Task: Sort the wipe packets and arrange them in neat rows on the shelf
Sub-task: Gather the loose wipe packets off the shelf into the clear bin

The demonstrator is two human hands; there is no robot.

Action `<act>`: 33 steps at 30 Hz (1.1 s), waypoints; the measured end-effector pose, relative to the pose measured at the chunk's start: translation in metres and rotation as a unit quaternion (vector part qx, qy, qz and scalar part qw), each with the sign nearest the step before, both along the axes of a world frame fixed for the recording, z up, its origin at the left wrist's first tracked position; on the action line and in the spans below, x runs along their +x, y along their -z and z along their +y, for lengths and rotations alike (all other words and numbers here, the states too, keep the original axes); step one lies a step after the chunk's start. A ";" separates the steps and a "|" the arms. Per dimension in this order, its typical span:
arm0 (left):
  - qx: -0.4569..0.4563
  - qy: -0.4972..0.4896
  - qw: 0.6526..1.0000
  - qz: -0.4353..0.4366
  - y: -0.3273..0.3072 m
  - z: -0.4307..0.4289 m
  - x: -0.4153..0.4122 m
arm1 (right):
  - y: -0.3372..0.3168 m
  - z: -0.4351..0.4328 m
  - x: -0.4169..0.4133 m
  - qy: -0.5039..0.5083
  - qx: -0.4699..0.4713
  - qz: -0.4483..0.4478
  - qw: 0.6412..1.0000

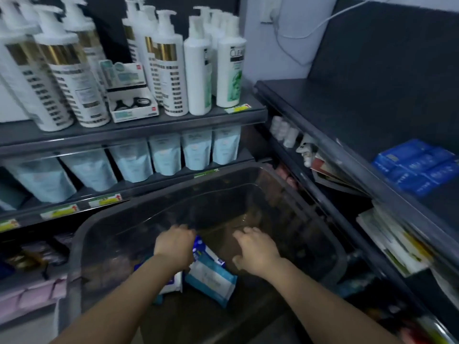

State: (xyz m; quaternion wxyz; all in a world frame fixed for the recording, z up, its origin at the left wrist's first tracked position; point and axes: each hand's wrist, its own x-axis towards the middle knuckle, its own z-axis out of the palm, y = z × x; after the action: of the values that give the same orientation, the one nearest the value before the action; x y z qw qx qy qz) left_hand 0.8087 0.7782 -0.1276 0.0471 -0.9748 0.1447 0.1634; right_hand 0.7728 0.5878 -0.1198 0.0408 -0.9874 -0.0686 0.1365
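Three packets down in the bin (pixel 82 244), is that right?

Me: Three that I can make out. The blue packet (pixel 200 245) is touching my left grip (pixel 173 244) on its right side. The teal packet (pixel 211 279) is just below it, between my forearms. The white packet (pixel 172 284) is half hidden under my left wrist.

Asker: State of each grip?

Me: On the left the fingers are curled down over the blue packet's top end. They're hidden behind the knuckles, so I cannot tell whether they've closed on it. The right grip (pixel 255 252) is loose and spread, holding nothing, over bare bin floor.

Asker: How do they lie?

Me: The blue one's long axis slants from my left knuckles down toward the right. The teal one runs much the same way, flat, with its near corner pointing at me. Both sit left of the right grip and closer to the left.

Asker: So who takes what?

Me: My guess is the left takes blue, since it's already there. The right would have to come inward and down for teal. The shelf (pixel 347 115) with the blue packs (pixel 417 167) is up on my right, well apart from the bin.
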 end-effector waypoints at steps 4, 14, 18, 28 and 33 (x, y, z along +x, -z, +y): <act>-0.018 0.062 0.995 -0.072 -0.019 -0.033 0.003 | -0.024 -0.033 -0.020 0.030 0.026 -0.049 0.998; -0.130 0.216 0.942 -0.223 -0.084 -0.177 -0.041 | -0.097 -0.170 -0.127 0.175 0.013 -0.184 0.967; -0.184 0.247 0.924 -0.228 -0.110 -0.238 -0.085 | -0.115 -0.223 -0.193 0.238 0.004 -0.208 0.949; -0.251 0.370 0.870 -0.208 -0.132 -0.375 -0.212 | -0.138 -0.319 -0.358 0.376 -0.042 -0.226 0.898; -0.275 0.410 0.854 -0.163 -0.132 -0.430 -0.270 | -0.139 -0.349 -0.425 0.436 -0.066 -0.205 0.874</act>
State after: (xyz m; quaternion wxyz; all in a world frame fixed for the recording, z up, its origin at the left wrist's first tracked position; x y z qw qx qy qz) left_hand 0.5387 0.3479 0.0044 -0.1376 -0.8130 0.5602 -0.0787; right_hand 0.3474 0.2388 0.0193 0.0161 -0.9235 0.3709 -0.0964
